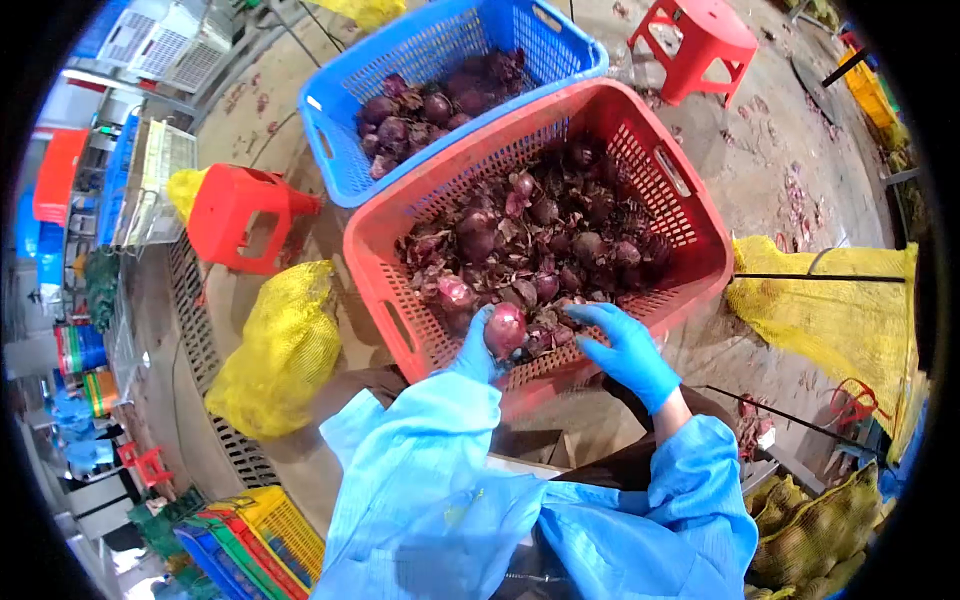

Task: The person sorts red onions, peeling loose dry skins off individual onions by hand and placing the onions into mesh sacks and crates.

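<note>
A red plastic basket (715, 245) holds several red onions among loose dry skins. Over its near edge, my left hand (474, 350), in a blue glove, is closed around a smooth red onion (505, 330). My right hand (630, 352), also gloved in blue, is just to the right of that onion, apart from it, with its fingers spread over the near right part of the basket. Nothing shows in its grip. Behind the red basket, a blue basket (322, 150) contains more red onions (393, 132).
Red stools stand at the left (240, 218) and back right (705, 45). A yellow mesh sack (280, 350) lies left of the red basket, and yellow netting (825, 320) spreads at the right. Filled sacks (820, 530) sit at the lower right, stacked crates (265, 540) at the lower left.
</note>
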Action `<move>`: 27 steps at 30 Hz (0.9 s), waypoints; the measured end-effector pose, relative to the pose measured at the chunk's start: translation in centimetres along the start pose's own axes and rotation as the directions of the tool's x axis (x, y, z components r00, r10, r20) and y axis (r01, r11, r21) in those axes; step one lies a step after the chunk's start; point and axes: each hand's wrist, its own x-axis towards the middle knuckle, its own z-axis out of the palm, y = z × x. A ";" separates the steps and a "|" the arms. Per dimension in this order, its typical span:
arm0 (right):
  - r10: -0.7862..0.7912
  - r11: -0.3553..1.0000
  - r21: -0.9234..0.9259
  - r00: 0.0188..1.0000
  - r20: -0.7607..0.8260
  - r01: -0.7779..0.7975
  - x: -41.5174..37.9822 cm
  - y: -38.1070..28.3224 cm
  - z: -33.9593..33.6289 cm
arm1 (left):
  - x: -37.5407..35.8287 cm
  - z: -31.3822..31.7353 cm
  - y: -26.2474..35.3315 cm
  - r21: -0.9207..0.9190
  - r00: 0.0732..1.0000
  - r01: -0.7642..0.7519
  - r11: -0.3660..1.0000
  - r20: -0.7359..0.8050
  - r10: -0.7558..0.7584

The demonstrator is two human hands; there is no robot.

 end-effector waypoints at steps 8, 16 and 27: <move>0.049 0.687 0.717 0.977 -0.210 0.119 -2.8 -4.3 5.6 | -14.6 9.7 -0.3 0.431 0.939 -0.188 0.883 0.341 0.034; 0.133 0.911 0.210 0.230 -0.964 0.356 -12.1 -10.3 -15.4 | -18.6 11.8 3.1 0.474 0.822 -0.491 0.731 0.529 0.209; -0.295 0.945 -0.321 0.271 -0.916 -0.056 -15.6 -0.6 -27.1 | -10.2 -1.8 9.6 0.308 0.827 -0.501 0.809 -0.104 0.552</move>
